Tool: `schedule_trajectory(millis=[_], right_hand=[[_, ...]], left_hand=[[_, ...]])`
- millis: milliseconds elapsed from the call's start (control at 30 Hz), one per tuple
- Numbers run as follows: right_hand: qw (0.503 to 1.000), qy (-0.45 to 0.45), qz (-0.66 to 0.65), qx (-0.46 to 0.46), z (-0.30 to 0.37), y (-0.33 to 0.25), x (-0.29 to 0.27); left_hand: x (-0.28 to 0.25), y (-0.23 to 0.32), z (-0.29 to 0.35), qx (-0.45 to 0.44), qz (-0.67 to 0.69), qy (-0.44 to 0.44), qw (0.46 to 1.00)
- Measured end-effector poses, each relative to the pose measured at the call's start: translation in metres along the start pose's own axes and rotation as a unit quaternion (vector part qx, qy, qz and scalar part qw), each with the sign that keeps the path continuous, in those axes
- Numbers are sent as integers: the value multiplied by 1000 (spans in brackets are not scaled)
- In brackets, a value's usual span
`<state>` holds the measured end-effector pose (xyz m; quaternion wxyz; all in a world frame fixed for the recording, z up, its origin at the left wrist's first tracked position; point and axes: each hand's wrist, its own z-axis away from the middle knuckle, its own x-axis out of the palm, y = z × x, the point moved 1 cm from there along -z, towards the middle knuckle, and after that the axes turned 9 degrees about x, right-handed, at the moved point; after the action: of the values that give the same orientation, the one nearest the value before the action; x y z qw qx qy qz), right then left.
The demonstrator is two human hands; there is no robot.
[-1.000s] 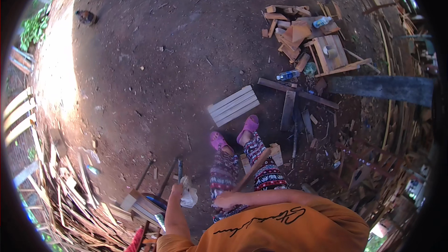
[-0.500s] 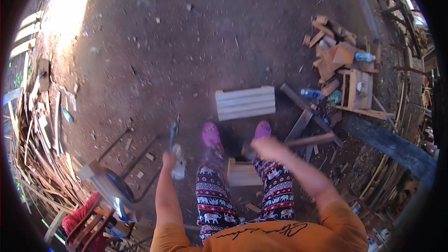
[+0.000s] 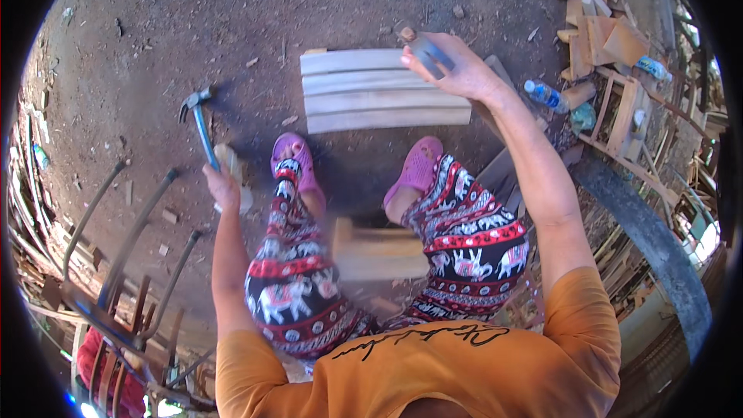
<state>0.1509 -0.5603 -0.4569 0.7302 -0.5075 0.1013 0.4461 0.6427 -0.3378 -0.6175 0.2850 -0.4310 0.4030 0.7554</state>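
My left hand (image 3: 223,188) is closed round the blue handle of a claw hammer (image 3: 203,130), its metal head pointing away from me above the dirt floor. Over the right end of a pale slatted wooden piece (image 3: 364,93), my right hand (image 3: 458,70) grips a tool with a grey metal head (image 3: 430,56). A round wooden end sticks out past that head; whether it is a hatchet or a hammer, I cannot tell. The slatted piece lies on the ground just beyond my pink clogs. Between my legs is another light wooden piece (image 3: 379,254), partly hidden and blurred.
A clear plastic container (image 3: 236,178) lies beside my left hand. Metal legs (image 3: 139,224) of an overturned piece of furniture jut up at the left. Wood offcuts (image 3: 600,39), a plastic bottle (image 3: 546,96) and a small wooden frame (image 3: 619,120) lie at the right.
My right hand has swung away from my knees to above the slatted piece, carrying its tool. The left hand, still holding the hammer, appears farther left and higher; the whole view has shifted.
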Motion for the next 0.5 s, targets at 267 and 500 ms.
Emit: schedule_trajectory(millis=[267, 500], right_hand=[[986, -29, -50, 156, -12, 0, -14], [956, 172, -44, 235, 86, 110, 0]], left_hand=[[3, -22, -13, 120, -47, 45, 991], [-2, -2, -10, 55, -1, -27, 998]])
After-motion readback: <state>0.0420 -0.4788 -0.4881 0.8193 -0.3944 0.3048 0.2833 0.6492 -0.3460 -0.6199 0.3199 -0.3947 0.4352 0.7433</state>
